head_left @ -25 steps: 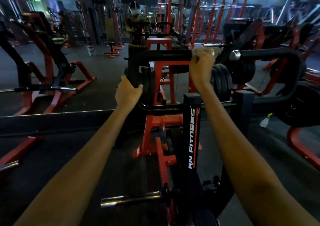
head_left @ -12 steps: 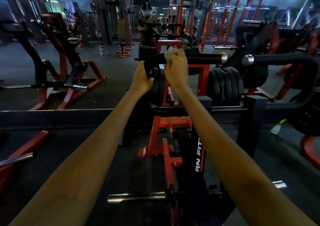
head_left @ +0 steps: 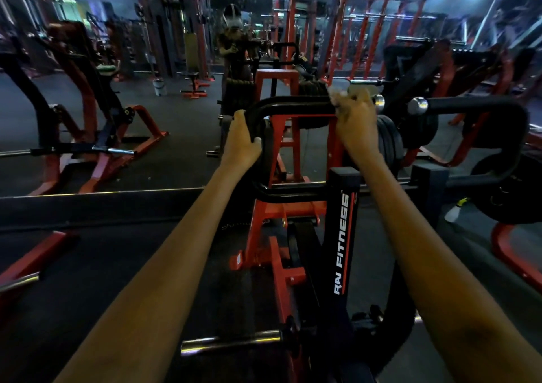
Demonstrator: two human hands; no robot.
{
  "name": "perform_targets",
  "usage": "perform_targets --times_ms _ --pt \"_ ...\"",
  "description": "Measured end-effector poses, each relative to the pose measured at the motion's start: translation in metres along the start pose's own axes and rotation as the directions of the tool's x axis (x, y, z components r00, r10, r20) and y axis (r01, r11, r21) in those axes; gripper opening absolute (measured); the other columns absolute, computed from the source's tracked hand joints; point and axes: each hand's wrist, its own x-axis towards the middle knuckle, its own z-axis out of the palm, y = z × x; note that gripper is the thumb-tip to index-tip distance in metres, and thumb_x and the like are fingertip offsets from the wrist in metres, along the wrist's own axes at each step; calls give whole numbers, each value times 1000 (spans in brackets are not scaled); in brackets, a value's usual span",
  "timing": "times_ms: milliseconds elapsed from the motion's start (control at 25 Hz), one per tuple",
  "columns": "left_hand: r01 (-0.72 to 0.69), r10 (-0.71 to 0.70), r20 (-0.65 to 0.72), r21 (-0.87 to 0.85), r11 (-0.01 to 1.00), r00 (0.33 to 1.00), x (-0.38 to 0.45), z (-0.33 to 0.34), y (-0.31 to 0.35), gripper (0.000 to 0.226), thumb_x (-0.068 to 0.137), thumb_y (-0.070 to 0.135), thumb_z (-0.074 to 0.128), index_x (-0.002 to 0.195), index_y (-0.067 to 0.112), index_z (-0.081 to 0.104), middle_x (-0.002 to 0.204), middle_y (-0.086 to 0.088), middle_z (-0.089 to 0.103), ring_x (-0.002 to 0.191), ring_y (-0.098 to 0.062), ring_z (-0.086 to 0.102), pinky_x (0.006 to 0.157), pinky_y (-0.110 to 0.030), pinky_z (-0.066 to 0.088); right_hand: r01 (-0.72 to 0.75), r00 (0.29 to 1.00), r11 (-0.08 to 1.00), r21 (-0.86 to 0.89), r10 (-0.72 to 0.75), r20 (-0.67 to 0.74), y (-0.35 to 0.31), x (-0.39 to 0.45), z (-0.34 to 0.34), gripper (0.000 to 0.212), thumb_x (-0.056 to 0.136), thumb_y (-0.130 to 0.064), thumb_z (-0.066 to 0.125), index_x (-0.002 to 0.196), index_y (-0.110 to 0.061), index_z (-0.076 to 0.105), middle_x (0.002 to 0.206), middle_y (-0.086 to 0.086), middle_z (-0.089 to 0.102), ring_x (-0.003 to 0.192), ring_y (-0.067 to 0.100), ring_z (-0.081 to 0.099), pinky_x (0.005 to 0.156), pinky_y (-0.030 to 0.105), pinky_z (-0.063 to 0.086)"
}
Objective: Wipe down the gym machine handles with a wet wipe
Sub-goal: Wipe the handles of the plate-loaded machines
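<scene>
A black padded handle bar [head_left: 296, 101] of a red and black machine runs across in front of me and ends in a chrome cap [head_left: 378, 101]. My left hand [head_left: 242, 142] grips the bar's curved left bend. My right hand [head_left: 356, 123] is wrapped round the bar near its right end with a white wet wipe [head_left: 337, 96] bunched under the fingers. A second black handle [head_left: 469, 105] with its own chrome cap lies to the right, untouched.
A black upright post marked RN FITNESS [head_left: 341, 236] stands between my arms. Weight plates [head_left: 390, 142] hang behind the handle. A spray bottle [head_left: 454, 211] lies on the floor at right. A mirror ahead shows a person and other red machines [head_left: 88, 136].
My right hand with the wipe slid left along the bar to beside my left hand, then back right toward the chrome cap. My left hand kept its hold on the bend.
</scene>
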Motion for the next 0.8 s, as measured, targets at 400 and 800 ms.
perform_targets --times_ms 400,800 --pt "-40 45 81 -53 998 996 3 -5 -9 46 89 2 57 130 8 37 126 -9 47 112 -15 51 75 -8 43 -270 957 962 32 272 -99 -29 9 9 31 86 7 43 105 3 67 105 19 55 83 16 47 70 4 27" --pt "-143 160 288 -79 987 944 9 -14 -24 71 92 7 56 148 2 12 149 -17 23 135 -27 32 101 -22 29 -263 942 956 131 283 -181 -60 -9 33 19 90 -9 56 98 -1 70 81 6 57 73 19 58 69 16 43"
